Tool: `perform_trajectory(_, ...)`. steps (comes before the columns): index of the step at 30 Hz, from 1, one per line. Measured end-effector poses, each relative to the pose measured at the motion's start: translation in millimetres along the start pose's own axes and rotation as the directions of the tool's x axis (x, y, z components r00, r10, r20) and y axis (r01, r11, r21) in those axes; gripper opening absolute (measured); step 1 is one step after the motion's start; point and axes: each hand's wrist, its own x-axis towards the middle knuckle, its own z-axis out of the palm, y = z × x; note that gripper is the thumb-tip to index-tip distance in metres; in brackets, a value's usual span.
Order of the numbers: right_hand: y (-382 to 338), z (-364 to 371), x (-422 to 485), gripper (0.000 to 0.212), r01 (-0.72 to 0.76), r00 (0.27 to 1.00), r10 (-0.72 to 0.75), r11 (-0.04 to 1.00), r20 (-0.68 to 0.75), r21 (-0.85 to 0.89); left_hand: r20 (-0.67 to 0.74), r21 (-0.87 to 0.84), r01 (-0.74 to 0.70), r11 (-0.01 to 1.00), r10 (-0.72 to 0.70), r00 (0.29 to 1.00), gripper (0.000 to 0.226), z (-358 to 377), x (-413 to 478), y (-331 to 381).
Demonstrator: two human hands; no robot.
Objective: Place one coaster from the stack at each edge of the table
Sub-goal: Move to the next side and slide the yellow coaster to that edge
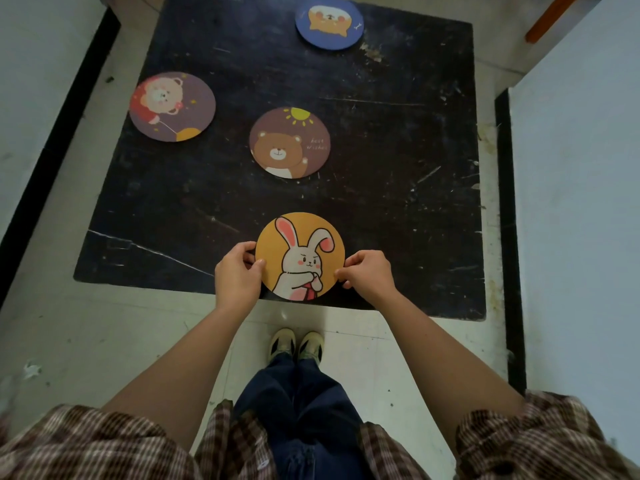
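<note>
An orange rabbit coaster (300, 256) sits at the near edge of the black table (398, 168). My left hand (237, 275) pinches its left rim and my right hand (367, 274) pinches its right rim. A brown bear coaster (289, 143) lies in the middle of the table; I cannot tell whether more coasters lie beneath it. A purple bear-with-balloon coaster (172, 106) rests near the left edge. At the far edge lies a blue coaster (329, 22) with an orange animal.
The low table stands on a pale tiled floor (104, 341). A white panel with a dark strip (505, 237) runs along the right side. Another dark strip (55, 147) borders the left. My shoes (297, 344) stand just in front of the table.
</note>
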Motion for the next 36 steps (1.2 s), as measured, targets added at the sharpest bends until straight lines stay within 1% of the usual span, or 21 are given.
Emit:
perform_trajectory(6, 3.7, 4.2, -2.5, 0.010, 0.048, 0.998, -0.048, 0.999, -0.040, -0.009, 0.002, 0.002, 0.015, 1.000, -0.015, 1.000, 0.034, 0.2, -3.6, -0.4)
perform_trajectory(11, 8.9, 10.2, -2.3, 0.011, 0.082, 0.992, -0.086, 0.996, -0.094, -0.042, 0.001, 0.056, 0.012, 0.998, -0.012, 1.000, 0.033, 0.7, -3.4, -0.8)
perform_trajectory(17, 12.2, 21.2, -0.4, 0.012, 0.084, 0.978, -0.111, 0.985, -0.179, -0.152, 0.004, 0.132, 0.071, 0.989, -0.073, 0.997, 0.038, 2.2, -0.5, 6.8)
perform_trajectory(20, 13.8, 23.6, -0.5, 0.014, 0.069, 0.976, -0.102, 0.983, -0.194, -0.169, 0.014, 0.148, 0.109, 0.983, -0.113, 0.994, 0.039, 2.3, 0.3, 11.0)
perform_trajectory(24, 14.0, 22.6, -1.5, 0.017, 0.062, 0.975, -0.102, 0.978, -0.196, -0.201, 0.031, 0.162, 0.119, 0.980, -0.126, 0.992, 0.041, 0.9, 1.0, 13.4)
perform_trajectory(31, 12.8, 4.2, -2.3, 0.027, 0.089, 0.976, -0.123, 0.979, -0.180, -0.185, 0.034, 0.218, 0.051, 0.975, -0.060, 0.998, 0.040, 4.8, 0.9, 22.4)
perform_trajectory(33, 13.1, -3.2, -2.2, 0.027, 0.087, 0.977, -0.123, 0.976, -0.174, -0.201, 0.042, 0.234, 0.016, 0.972, -0.026, 0.999, 0.043, 10.4, 0.1, 30.2)
perform_trajectory(36, 13.1, -11.1, -0.7, 0.027, 0.073, 0.978, -0.109, 0.977, -0.177, -0.202, 0.000, 0.308, -0.014, 0.951, 0.015, 1.000, 0.049, 19.1, -2.2, 43.3)
